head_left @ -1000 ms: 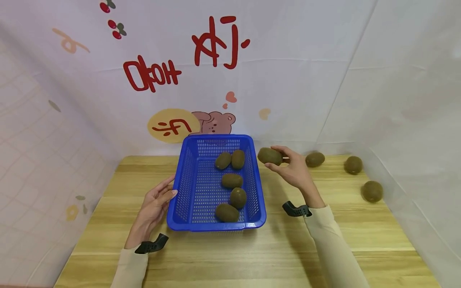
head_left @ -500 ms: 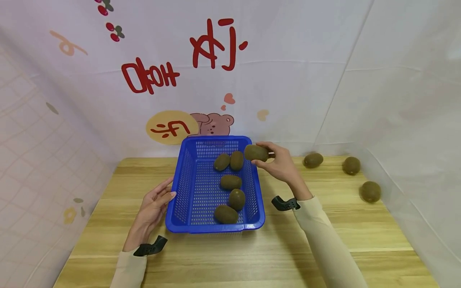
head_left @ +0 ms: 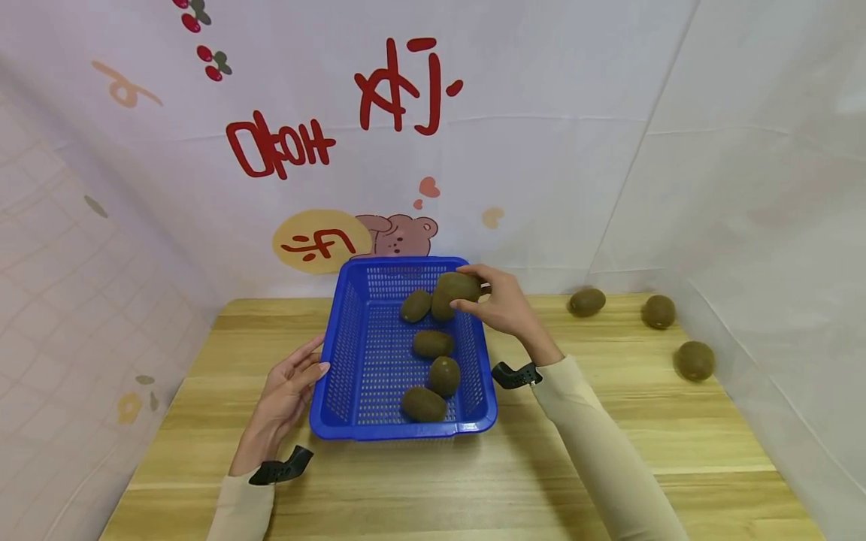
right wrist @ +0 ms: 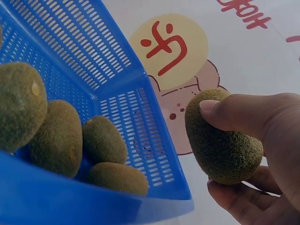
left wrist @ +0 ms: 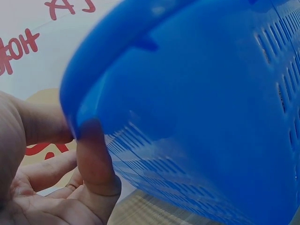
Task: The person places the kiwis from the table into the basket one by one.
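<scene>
A blue plastic basket (head_left: pixel 399 431) with slotted walls sits mid-table, several brown kiwis lying along its right half, one of them this kiwi (head_left: pixel 424 405) near the front. My left hand (head_left: pixel 284 391) pinches the basket's left rim between thumb and fingers; the left wrist view shows the thumb and finger (left wrist: pixel 96 164) at the rim. Over the basket's back right part, my right hand (head_left: pixel 504 304) holds a fuzzy kiwi (head_left: pixel 458 286) between thumb and fingertips. That kiwi partly hides another in the basket. In the right wrist view the gripped kiwi (right wrist: pixel 222 145) appears beside the basket wall.
Three loose kiwis rest on the wooden table (head_left: pixel 379 496) to the right: one kiwi (head_left: pixel 587 302) by the back cloth, another kiwi (head_left: pixel 658 312) farther right, and a kiwi (head_left: pixel 694 361) near the right edge. White printed cloth (head_left: pixel 541 180) walls the back and sides.
My right hand has carried its kiwi leftward, from beside the basket's right rim to over the basket's inside. The left hand stays at the left rim.
</scene>
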The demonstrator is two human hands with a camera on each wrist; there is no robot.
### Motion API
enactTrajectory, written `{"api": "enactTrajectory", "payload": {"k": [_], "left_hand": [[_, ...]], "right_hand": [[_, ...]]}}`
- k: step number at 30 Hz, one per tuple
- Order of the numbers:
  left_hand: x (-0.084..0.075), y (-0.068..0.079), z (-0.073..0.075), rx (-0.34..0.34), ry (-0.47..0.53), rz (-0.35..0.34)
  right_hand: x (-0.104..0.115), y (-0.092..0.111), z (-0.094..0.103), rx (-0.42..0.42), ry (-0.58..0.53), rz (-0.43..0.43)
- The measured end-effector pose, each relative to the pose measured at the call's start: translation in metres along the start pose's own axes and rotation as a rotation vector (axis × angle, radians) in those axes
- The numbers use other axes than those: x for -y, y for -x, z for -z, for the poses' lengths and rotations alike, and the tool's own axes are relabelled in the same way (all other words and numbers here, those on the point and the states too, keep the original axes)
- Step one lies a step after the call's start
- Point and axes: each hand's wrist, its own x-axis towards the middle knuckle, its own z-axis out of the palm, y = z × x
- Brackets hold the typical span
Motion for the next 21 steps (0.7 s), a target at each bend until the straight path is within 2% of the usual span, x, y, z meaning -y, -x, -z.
{"api": "enactTrajectory", "payload": {"k": [6, 12, 21], "left_hand": [[0.0, 0.0, 0.0, -0.016, -0.004, 0.011], [0.0, -0.001, -0.002, -0.009, 0.003, 0.016], [0.0, 0.0, 0.0, -0.005, 0.009, 0.002]], "right_hand": [[0.003, -0.004, -0.01, 0.038, -0.016, -0.01], [-0.005, -0.001, -0.011, 0.094, 0.011, -0.057], [-0.016, 0.005, -0.002, 0.075, 0.042, -0.043]]}}
